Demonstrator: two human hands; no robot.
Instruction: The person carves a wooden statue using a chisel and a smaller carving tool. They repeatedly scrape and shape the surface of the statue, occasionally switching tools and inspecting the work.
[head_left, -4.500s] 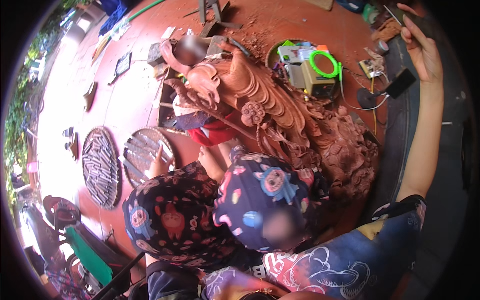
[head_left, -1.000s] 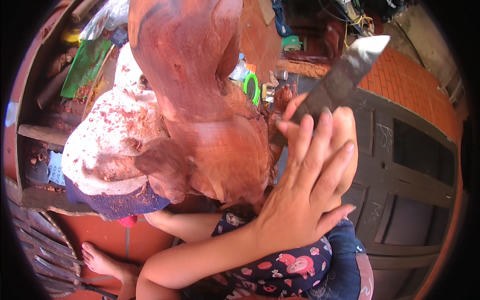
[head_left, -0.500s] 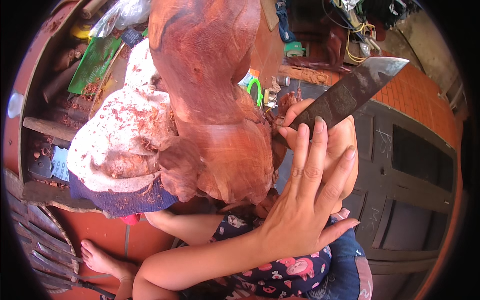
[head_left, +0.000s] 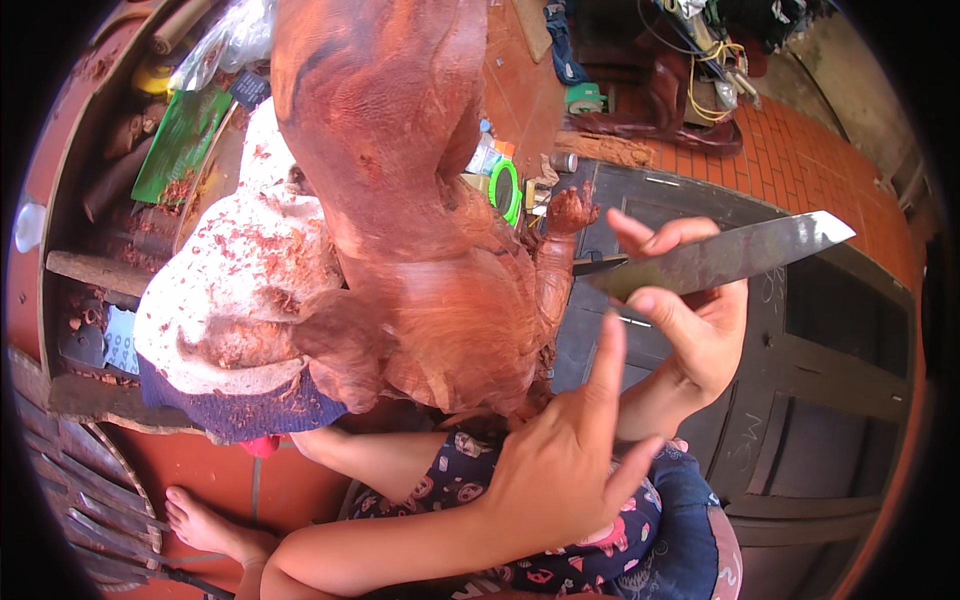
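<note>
Red floor tiles (head_left: pixel 800 150) behind; big carving (head_left: pixel 420 220) blocks the middle. Right hand (head_left: pixel 700 330) pinches a blade (head_left: pixel 720 262), handle hidden; left hand (head_left: pixel 560 470) open, empty.

Single view only: head-worn fisheye camera, the left of a side-by-side pair, so no second view to compare overlap with. It looks steeply down and forward from the person's head; own knees and a bare foot (head_left: pixel 205 525) sit at the lower edge, so the vantage is that of someone seated low. Very close range: the red wood carving (head_left: pixel 400 200) fills the upper centre, and the left hand (head_left: pixel 560 470) and right hand (head_left: pixel 700 320) with a flat blade (head_left: pixel 730 258) are near the lens. Black circular rim crops the corners; straight lines such as the dark panelled door (head_left: pixel 820 400) lying at right and the brick floor (head_left: pixel 800 150) bend toward the edge.
</note>
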